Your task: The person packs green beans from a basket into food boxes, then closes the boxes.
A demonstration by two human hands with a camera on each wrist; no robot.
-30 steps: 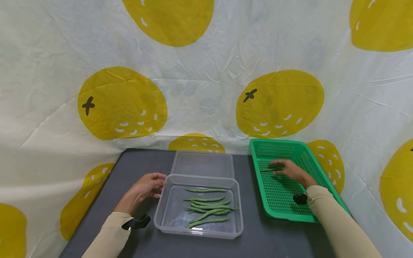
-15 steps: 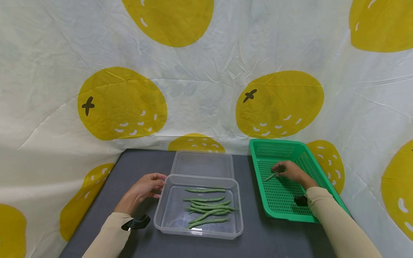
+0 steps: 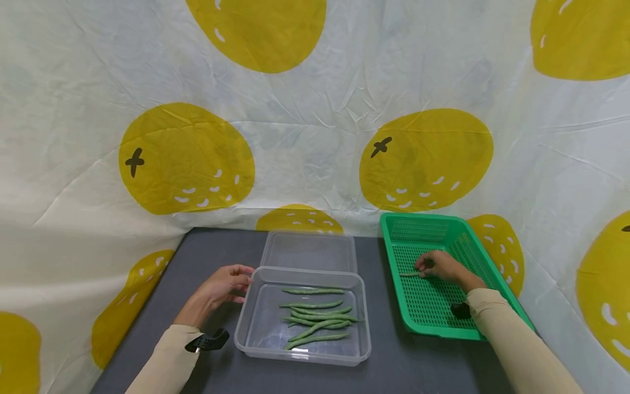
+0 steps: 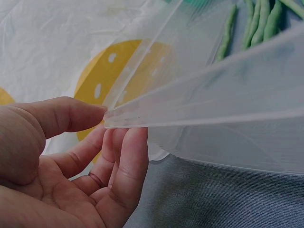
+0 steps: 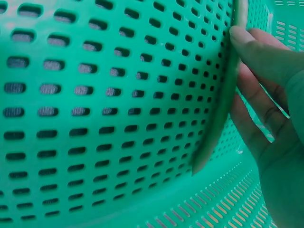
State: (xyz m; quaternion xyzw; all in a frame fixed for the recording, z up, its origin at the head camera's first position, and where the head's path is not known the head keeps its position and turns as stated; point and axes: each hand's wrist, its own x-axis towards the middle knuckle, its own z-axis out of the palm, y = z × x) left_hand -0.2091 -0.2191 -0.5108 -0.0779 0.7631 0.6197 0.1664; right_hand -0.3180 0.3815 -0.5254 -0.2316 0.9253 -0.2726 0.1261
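In the head view, my left hand is at the left rim of a clear plastic container. Its thumb and fingertips pinch the container's rim corner, as the left wrist view shows. Several green beans lie in the container, mostly side by side, some crossing. Over on the right, my right hand is inside a green perforated basket. Between thumb and fingers it pinches a single green bean, which lies close to the basket floor. The bean's far end points left in the head view.
A clear plastic lid lies flat behind the container. Both vessels stand on a dark grey table. A white cloth with yellow fruit prints hangs behind and at the sides.
My right hand has closed its fingers on the bean in the basket. The bean has swung and shifted slightly toward me. My left hand and the container stay in place.
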